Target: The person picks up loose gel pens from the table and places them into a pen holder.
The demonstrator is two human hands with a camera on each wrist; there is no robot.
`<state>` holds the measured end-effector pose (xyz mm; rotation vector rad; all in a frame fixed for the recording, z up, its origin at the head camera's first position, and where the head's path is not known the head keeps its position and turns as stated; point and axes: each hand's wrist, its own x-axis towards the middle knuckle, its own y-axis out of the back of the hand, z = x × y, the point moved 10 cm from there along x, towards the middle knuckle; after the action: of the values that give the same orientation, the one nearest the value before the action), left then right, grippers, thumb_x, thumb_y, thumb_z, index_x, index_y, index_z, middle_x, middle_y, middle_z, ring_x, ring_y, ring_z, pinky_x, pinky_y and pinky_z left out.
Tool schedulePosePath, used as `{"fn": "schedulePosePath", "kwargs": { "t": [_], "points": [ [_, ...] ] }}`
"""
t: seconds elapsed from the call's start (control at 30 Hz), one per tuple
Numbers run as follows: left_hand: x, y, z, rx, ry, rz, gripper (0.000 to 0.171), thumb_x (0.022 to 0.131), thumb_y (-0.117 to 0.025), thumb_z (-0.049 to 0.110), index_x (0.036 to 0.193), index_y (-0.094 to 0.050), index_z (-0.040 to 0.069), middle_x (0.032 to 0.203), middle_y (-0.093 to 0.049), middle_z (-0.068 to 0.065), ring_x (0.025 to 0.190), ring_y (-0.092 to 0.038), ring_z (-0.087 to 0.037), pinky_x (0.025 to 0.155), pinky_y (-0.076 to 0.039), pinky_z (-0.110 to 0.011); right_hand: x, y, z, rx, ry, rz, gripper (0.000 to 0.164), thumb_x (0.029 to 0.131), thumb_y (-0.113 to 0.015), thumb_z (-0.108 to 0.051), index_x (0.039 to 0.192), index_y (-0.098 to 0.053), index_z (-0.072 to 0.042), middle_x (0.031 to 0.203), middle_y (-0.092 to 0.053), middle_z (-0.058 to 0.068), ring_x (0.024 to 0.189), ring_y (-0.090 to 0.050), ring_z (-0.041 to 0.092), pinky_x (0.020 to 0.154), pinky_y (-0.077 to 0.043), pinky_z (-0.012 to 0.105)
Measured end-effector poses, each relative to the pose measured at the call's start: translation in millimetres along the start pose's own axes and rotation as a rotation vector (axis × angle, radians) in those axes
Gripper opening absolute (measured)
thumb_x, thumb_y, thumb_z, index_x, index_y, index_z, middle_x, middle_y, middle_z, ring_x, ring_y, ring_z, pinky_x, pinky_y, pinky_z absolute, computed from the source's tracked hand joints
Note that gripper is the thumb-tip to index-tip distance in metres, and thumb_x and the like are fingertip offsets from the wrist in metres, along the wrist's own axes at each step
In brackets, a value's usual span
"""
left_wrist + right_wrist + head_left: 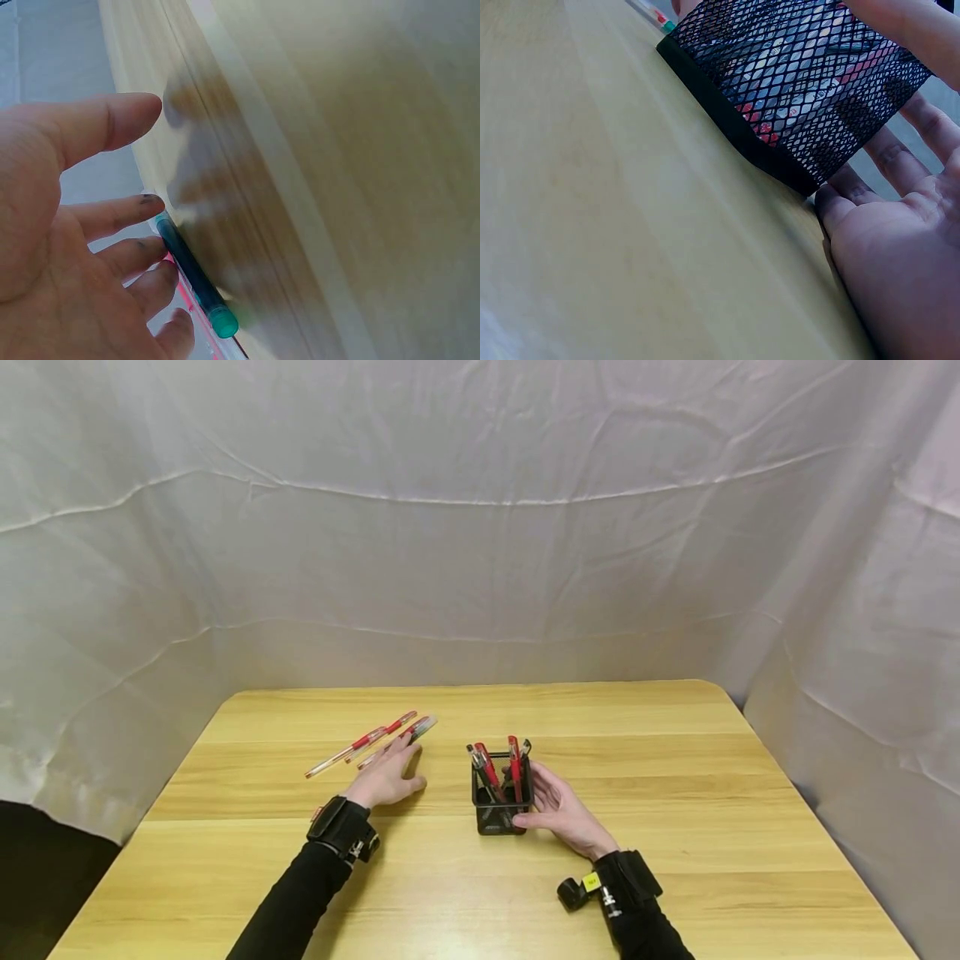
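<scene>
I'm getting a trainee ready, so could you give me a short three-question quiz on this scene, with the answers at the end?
1. Multiple choice: what does the right hand hold?
A) the curtain
B) the black mesh holder
C) the left sleeve

2. True or false: the left hand is inside the black mesh holder.

3. Short answer: which bright colour shows on the pens standing in the black mesh holder?

Key:
1. B.
2. False; it is at the loose pens lying on the table.
3. Red.
</scene>
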<state>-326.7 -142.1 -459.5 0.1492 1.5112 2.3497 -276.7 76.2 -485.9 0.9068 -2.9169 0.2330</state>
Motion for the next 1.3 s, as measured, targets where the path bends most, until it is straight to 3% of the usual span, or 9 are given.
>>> {"fn": "schedulePosePath", "kwargs": {
  "t": [0.23,0.37,0.47,0.6,0.67,0.77,0.9,1.03,1.3],
  "points": [
    [1.1,4.8,-1.7,0.054,0.052,0.03,0.06,0.084,-0.057,0.031,0.132,-0.04,-0.002,0.146,-0.025,-0.016,0.134,-0.023,-0.034,0.11,-0.018,-0.051,0,2,-1,0.001,0.002,0.005,0.09,0.074,-0.067,0.0,0.143,-0.011,-0.008,0.149,-0.013,0.014,0.137,-0.018,0.014,0.105,-0.023,0.012],
    [0.0,11.3,-0.9,0.047,0.079,0.085,0.049,0.083,-0.058,0.026,0.121,-0.051,-0.004,0.139,-0.038,-0.017,0.125,-0.038,-0.036,0.103,-0.033,-0.048,0,2,0,0.0,-0.012,0.012,0.09,0.073,-0.068,-0.002,0.143,-0.012,-0.009,0.149,-0.015,0.013,0.137,-0.019,0.014,0.105,-0.024,0.011],
    [-1.3,15.7,-0.1,0.027,0.091,0.121,0.026,0.082,-0.058,0.02,0.095,-0.062,-0.002,0.127,-0.05,-0.017,0.102,-0.055,-0.03,0.079,-0.047,-0.038,0,2,0,-0.005,-0.013,0.015,0.089,0.072,-0.069,-0.002,0.142,-0.015,-0.011,0.149,-0.017,0.013,0.136,-0.02,0.014,0.104,-0.025,0.011],
    [-1.7,23.2,0.8,0.0,0.086,0.172,0.011,0.08,-0.059,0.009,0.073,-0.065,0.002,0.093,-0.064,-0.012,0.063,-0.048,-0.016,0.05,-0.034,-0.023,0,2,0,-0.004,-0.008,0.014,0.088,0.072,-0.069,-0.001,0.142,-0.017,-0.012,0.149,-0.016,0.014,0.137,-0.02,0.015,0.105,-0.024,0.011],
    [-2.0,28.1,1.7,0.011,0.07,0.2,0.008,0.076,-0.062,0.005,0.072,-0.069,0.004,0.077,-0.064,-0.007,0.057,-0.046,-0.013,0.048,-0.033,-0.022,0,2,-1,0.004,0.001,0.007,0.087,0.072,-0.068,0.0,0.142,-0.017,-0.012,0.149,-0.014,0.016,0.136,-0.02,0.015,0.104,-0.025,0.012],
    [-3.0,34.0,2.9,0.05,0.042,0.237,0.004,0.07,-0.069,0.003,0.068,-0.071,0.005,0.067,-0.065,-0.004,0.056,-0.049,-0.011,0.051,-0.037,-0.022,0,1,-2,0.013,0.015,-0.004,0.086,0.072,-0.068,0.001,0.142,-0.018,-0.012,0.148,-0.013,0.018,0.136,-0.021,0.014,0.104,-0.025,0.012],
    [-5.1,35.9,-1.9,0.018,0.07,0.26,0.007,0.064,-0.074,0.003,0.066,-0.068,0.006,0.065,-0.063,-0.002,0.058,-0.051,-0.012,0.053,-0.04,-0.023,0,1,-3,0.016,0.023,-0.009,0.086,0.072,-0.067,0.003,0.142,-0.018,-0.011,0.148,-0.013,0.019,0.135,-0.023,0.012,0.104,-0.025,0.012],
    [-6.4,34.0,-4.1,-0.001,0.095,0.25,0.014,0.064,-0.074,0.002,0.075,-0.066,0.007,0.069,-0.065,-0.004,0.064,-0.056,-0.014,0.055,-0.043,-0.026,-1,3,-2,0.004,0.019,-0.004,0.086,0.072,-0.067,0.003,0.142,-0.018,-0.011,0.148,-0.014,0.018,0.135,-0.023,0.012,0.104,-0.025,0.011],
    [-9.8,35.5,0.5,0.084,0.058,0.29,0.018,0.067,-0.066,-0.003,0.084,-0.068,0.004,0.076,-0.068,-0.008,0.071,-0.061,-0.021,0.061,-0.049,-0.032,-2,5,0,0.016,-0.005,0.019,0.087,0.072,-0.067,0.003,0.142,-0.018,-0.011,0.149,-0.017,0.013,0.136,-0.02,0.013,0.104,-0.024,0.01]
  ]
}}
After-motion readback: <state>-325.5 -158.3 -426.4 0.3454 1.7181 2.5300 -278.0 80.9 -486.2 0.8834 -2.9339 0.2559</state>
